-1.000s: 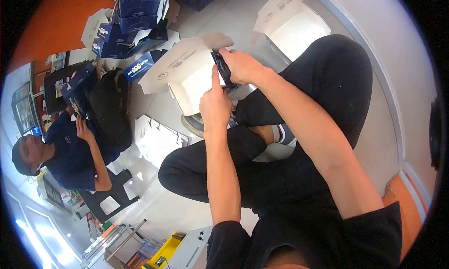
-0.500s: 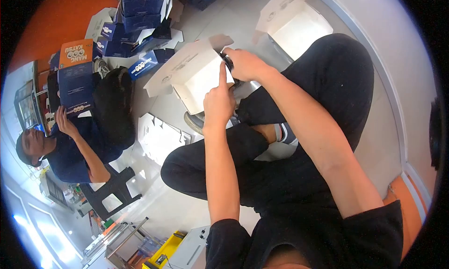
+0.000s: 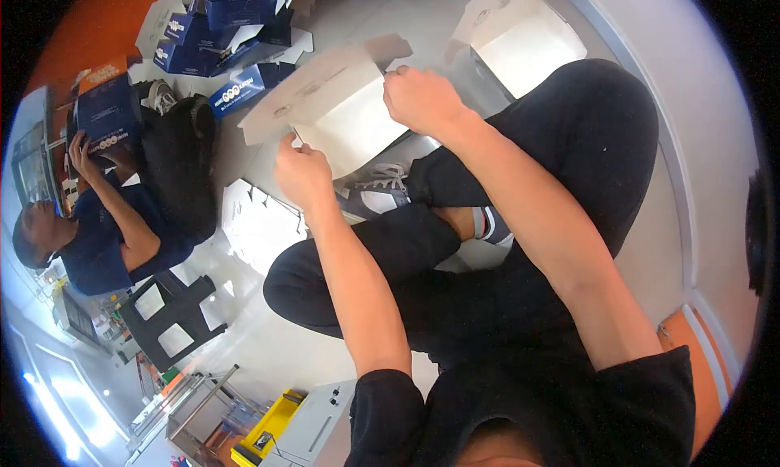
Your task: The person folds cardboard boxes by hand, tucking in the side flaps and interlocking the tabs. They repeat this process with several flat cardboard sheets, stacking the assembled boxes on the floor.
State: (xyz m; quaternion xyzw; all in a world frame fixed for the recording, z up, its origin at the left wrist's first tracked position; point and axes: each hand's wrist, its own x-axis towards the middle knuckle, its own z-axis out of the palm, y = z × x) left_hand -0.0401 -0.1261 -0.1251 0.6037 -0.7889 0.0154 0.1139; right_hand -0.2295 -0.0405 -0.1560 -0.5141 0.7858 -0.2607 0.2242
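Beyond the black-trousered crossed legs (image 3: 349, 268) lies one heap of navy-blue card boxes (image 3: 241, 14), too overlapped to count. Two boxes appear walled up, lids unclosed: an open white-lined card box (image 3: 353, 130) between the left hand (image 3: 305, 170) and right hand (image 3: 426, 103), and a similar white-lined box (image 3: 535, 51) off to the right. Left fingers sit narrow at the first's left corner; right fingers curl over its right edge, grips impossible to tell

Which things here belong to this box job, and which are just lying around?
Likely job things:
open box between left hand and right hand
second box
flat white sheets
piled blue boxes

Likely just around:
black stool
yellow bin
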